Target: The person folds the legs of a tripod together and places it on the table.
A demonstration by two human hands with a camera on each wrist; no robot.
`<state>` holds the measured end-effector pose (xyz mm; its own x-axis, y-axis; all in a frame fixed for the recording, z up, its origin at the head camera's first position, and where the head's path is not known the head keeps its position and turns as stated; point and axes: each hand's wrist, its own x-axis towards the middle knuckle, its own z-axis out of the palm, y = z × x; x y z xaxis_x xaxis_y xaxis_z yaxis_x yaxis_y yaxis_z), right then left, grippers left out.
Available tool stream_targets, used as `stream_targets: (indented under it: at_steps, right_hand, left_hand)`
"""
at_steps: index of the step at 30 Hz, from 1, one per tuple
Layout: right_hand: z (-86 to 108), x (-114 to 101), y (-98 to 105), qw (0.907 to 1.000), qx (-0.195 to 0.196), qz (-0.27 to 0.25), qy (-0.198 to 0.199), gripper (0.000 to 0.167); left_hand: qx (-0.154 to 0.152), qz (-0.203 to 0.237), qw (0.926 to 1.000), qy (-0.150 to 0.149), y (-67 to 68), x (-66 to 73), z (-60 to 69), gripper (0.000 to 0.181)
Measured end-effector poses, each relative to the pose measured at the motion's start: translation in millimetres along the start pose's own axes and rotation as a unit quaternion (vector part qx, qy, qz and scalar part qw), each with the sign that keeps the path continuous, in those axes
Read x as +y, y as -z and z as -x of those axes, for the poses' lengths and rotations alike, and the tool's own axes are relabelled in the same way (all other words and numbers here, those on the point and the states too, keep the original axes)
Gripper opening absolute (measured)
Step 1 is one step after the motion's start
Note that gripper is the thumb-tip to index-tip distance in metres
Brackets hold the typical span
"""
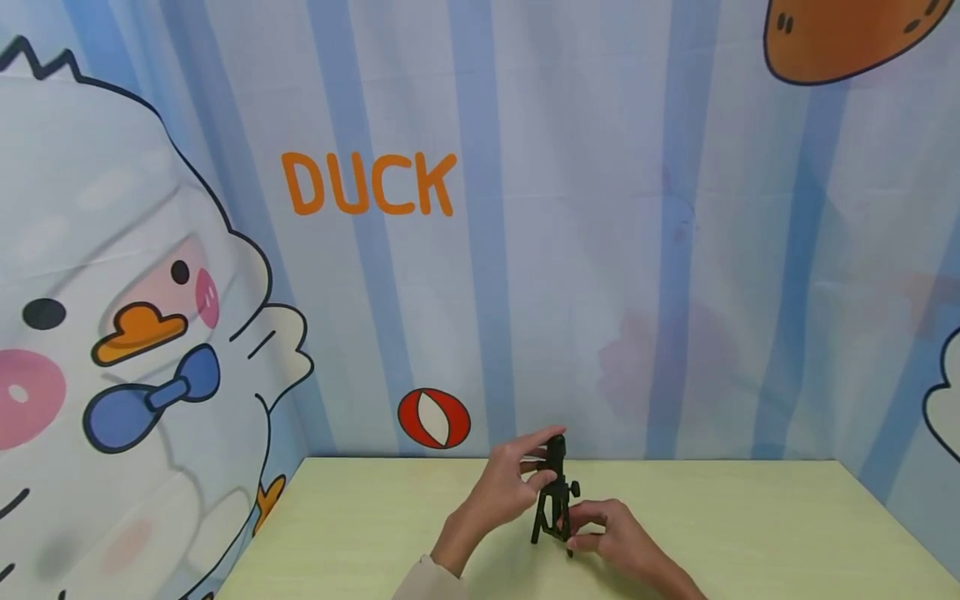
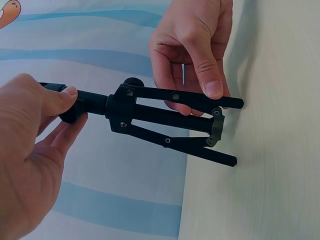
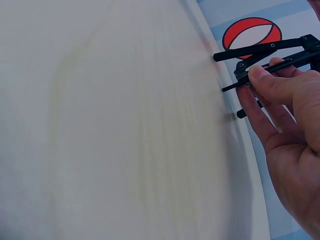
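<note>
A small black tripod (image 1: 556, 500) is held upright just over the pale table, its legs partly spread; whether its feet touch the table I cannot tell. Near its top, my left hand (image 1: 510, 483) grips the head between thumb and fingers. Lower down, my right hand (image 1: 618, 533) pinches one leg with thumb and fingertips. The left wrist view shows the tripod's center column (image 2: 172, 117), hinged legs and a round side knob (image 2: 133, 81). In the right wrist view my right hand (image 3: 290, 115) holds the leg near its lower end, partly covering it.
The light yellow table (image 1: 360, 525) spreads around both hands. Behind it hangs a blue-striped cloth (image 1: 570, 250) printed with a duck, lettering and a red-and-white ball (image 1: 434, 418). The cloth meets the table's back edge.
</note>
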<state>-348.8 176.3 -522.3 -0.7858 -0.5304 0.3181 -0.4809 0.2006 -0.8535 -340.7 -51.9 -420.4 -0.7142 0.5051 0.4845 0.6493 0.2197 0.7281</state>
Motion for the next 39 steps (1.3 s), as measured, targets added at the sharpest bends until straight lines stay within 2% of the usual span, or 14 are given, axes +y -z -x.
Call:
stream_targets:
  at_steps: [3,9,15,22,29,33,39]
  right_hand:
    - [0.4,0,1,1.0,0.0,-0.01,-0.002,0.024]
    - [2.3,-1,0,0.9998,0.001,-0.02,0.005,0.024]
    - [4.8,0,-4,0.9995,0.002,-0.009,0.031,0.023]
    - [7.3,-3,-8,0.9997,0.005,-0.012,0.021,0.022]
    - [9.0,-7,-8,0.9998,0.006,-0.017,-0.003,0.016]
    - [10.2,-7,-4,1.0,0.01,0.0,-0.002,0.012]
    - [10.6,-8,4,0.9965,0.07,0.026,-0.036,0.012]
  left_hand:
    - [0.006,-0.004,1.0,-0.003,-0.2,0.9,0.0,0.066]
    - [0.033,-0.047,0.9981,-0.021,-2.2,3.5,-0.4,0.061]
    - [0.069,-0.041,0.9961,-0.036,-8.2,5.3,-4.0,0.041]
    - [0.099,-0.055,0.993,-0.035,-12.4,9.3,-6.1,0.028]
    - [0.108,-0.052,0.9916,-0.049,-12.9,9.3,-6.8,0.029]
    - [0.104,-0.047,0.9919,-0.056,-11.6,7.6,-6.6,0.029]
    - [0.091,-0.05,0.9929,-0.057,-8.8,7.3,-5.1,0.029]
